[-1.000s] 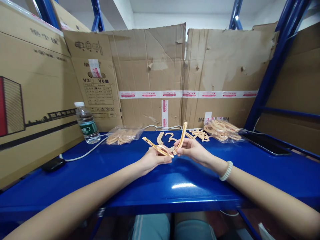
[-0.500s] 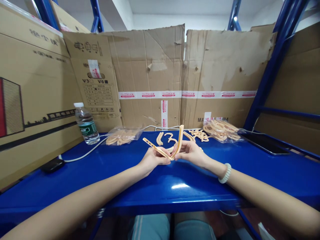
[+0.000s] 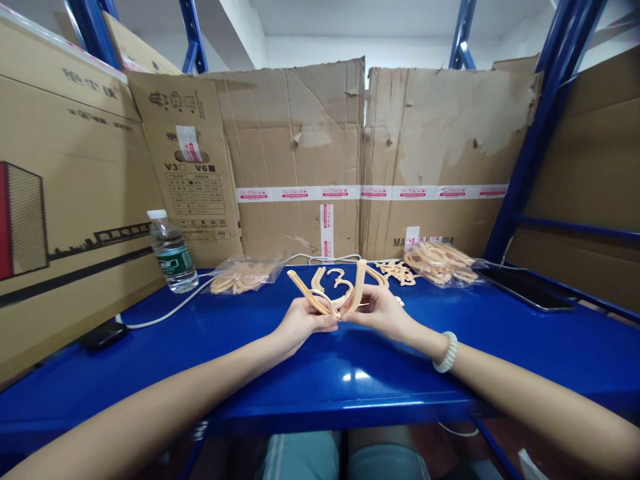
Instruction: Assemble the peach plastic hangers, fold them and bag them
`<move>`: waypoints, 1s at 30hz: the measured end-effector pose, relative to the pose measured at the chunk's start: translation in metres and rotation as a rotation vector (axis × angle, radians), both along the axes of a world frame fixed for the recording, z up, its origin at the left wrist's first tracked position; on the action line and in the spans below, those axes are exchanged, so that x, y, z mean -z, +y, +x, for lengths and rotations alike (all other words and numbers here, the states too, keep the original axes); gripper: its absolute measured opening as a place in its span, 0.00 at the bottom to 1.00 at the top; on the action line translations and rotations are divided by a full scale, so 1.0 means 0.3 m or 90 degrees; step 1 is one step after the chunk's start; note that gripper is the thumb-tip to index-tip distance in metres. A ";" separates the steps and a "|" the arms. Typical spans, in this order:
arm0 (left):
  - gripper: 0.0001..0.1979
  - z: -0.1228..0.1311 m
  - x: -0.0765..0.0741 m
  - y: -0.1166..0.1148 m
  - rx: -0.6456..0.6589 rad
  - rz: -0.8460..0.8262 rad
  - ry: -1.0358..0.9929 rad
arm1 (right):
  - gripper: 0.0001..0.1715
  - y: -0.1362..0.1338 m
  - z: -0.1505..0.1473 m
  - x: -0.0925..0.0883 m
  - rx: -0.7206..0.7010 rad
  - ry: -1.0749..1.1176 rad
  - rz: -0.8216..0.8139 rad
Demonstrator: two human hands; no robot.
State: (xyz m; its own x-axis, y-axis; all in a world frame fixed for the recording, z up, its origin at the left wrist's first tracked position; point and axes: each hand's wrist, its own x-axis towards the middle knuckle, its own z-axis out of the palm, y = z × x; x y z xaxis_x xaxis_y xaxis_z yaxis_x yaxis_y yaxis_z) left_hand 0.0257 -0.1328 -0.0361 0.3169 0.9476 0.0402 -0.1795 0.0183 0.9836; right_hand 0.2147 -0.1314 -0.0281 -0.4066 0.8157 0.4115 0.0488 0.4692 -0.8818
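Note:
My left hand is closed on one end of a beige plastic strip that slants up to the left. My right hand pinches a second beige strip that stands almost upright. The two strips meet at their lower ends between my fingertips, forming a V above the blue shelf. Just behind my hands lie loose curved beige pieces.
A water bottle stands at the back left. A clear bag of beige pieces lies left of centre and another bag at the right. A white cable, a black phone, a dark tablet and cardboard walls surround the shelf.
Both hands have drawn closer together and slightly away from me. The left strip has tilted up steeper, so the V between the two strips is narrower.

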 end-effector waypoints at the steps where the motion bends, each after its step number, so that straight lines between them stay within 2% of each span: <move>1: 0.19 0.000 0.001 0.002 -0.001 -0.001 -0.003 | 0.17 0.000 -0.002 0.001 0.010 0.004 -0.002; 7: 0.21 0.004 0.005 0.009 -0.004 0.000 -0.013 | 0.18 0.011 -0.016 0.012 0.089 0.030 -0.014; 11: 0.20 -0.004 -0.014 0.014 0.015 -0.009 -0.013 | 0.19 0.031 -0.009 0.009 0.081 0.042 -0.024; 15: 0.13 -0.028 -0.050 0.030 0.015 -0.022 -0.015 | 0.20 0.065 0.056 -0.025 0.052 0.028 -0.043; 19: 0.08 -0.051 -0.071 0.056 -0.010 -0.032 -0.011 | 0.21 0.104 0.160 -0.080 0.013 -0.051 -0.022; 22: 0.05 -0.069 -0.074 0.080 -0.033 -0.028 -0.013 | 0.17 0.124 0.215 -0.111 0.004 -0.142 0.026; 26: 0.05 -0.110 -0.079 0.119 -0.061 0.009 -0.004 | 0.11 0.135 0.240 -0.124 0.019 -0.250 0.100; 30: 0.09 -0.159 -0.093 0.148 -0.063 0.070 0.073 | 0.10 0.143 0.251 -0.122 0.010 -0.338 0.147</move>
State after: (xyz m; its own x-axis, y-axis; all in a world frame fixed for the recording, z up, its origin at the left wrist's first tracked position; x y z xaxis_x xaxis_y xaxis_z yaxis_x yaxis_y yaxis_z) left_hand -0.0219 -0.0883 -0.0083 0.2301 0.9664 0.1145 -0.0611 -0.1031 0.9928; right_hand 0.2901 -0.0885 0.0084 -0.5939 0.7368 0.3230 0.4651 0.6420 -0.6095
